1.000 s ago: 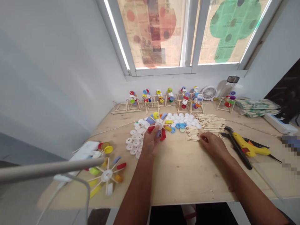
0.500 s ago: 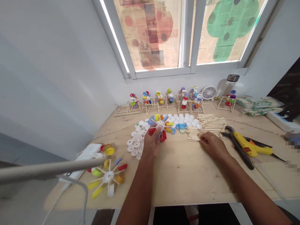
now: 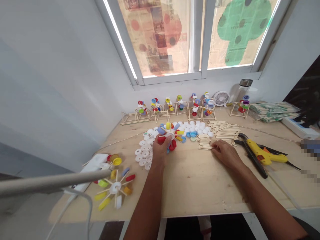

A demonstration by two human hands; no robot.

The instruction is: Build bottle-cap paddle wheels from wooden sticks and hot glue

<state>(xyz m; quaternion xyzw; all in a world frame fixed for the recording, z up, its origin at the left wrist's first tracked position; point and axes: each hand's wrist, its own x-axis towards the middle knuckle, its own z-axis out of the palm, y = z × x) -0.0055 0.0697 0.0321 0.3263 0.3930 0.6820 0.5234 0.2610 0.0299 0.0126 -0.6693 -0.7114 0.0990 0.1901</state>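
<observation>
My left hand (image 3: 160, 151) is closed round a wheel of sticks and coloured bottle caps (image 3: 170, 135), holding it up above the wooden table (image 3: 200, 186). My right hand (image 3: 225, 154) rests on the table with curled fingers pinching at the near edge of a small stack of short wooden sticks (image 3: 204, 141). Whether a stick is in its fingers I cannot make out. White bottle caps (image 3: 145, 151) lie just left of my left hand.
A finished cap wheel (image 3: 115, 188) lies at the front left beside a white box (image 3: 93, 163). A yellow glue gun (image 3: 262, 155) and black pliers (image 3: 251, 155) lie at right. More sticks (image 3: 223, 128), stick frames with wheels (image 3: 180, 108), a small fan (image 3: 221, 98) stand behind.
Both hands have stayed almost still; the cap wheel in my left hand has turned slightly. The view has shifted a little.
</observation>
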